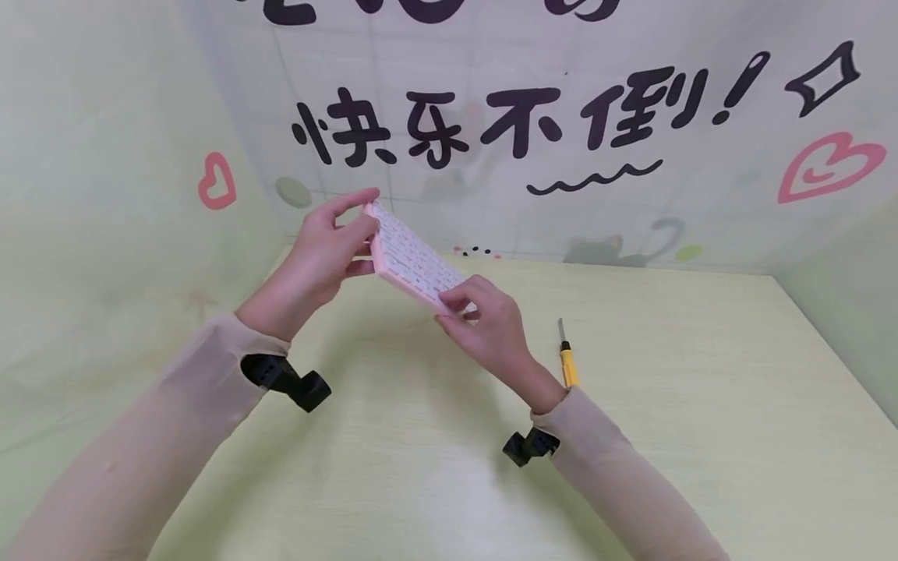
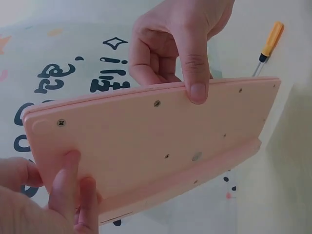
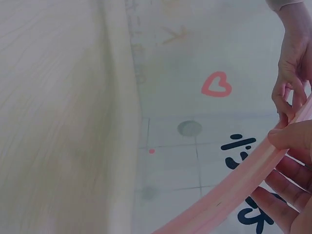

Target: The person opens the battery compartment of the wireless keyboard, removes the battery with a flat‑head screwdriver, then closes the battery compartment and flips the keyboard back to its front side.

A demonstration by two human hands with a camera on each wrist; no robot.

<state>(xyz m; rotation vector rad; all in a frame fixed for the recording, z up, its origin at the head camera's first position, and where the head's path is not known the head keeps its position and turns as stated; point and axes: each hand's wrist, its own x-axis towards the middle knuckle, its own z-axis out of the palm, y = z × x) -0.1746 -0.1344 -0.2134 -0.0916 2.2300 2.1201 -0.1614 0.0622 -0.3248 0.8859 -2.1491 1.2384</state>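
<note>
A pink keyboard (image 1: 414, 255) with white keys is held up in the air above the table, tilted, its left end higher in the head view. My left hand (image 1: 319, 251) grips that end, thumb on the key side and fingers behind. My right hand (image 1: 489, 321) pinches the near long edge toward the other end. In the left wrist view the pink back of the keyboard (image 2: 131, 136) shows, with several small screws and a raised ridge along one long side. The thumb of the right hand (image 2: 187, 44) presses on this back.
A screwdriver (image 1: 569, 365) with a yellow handle lies on the pale table (image 1: 701, 405), just beyond my right wrist. Behind the table hangs a printed curtain (image 1: 491, 195) with black writing and pink hearts. A black camera mount sits on each sleeve.
</note>
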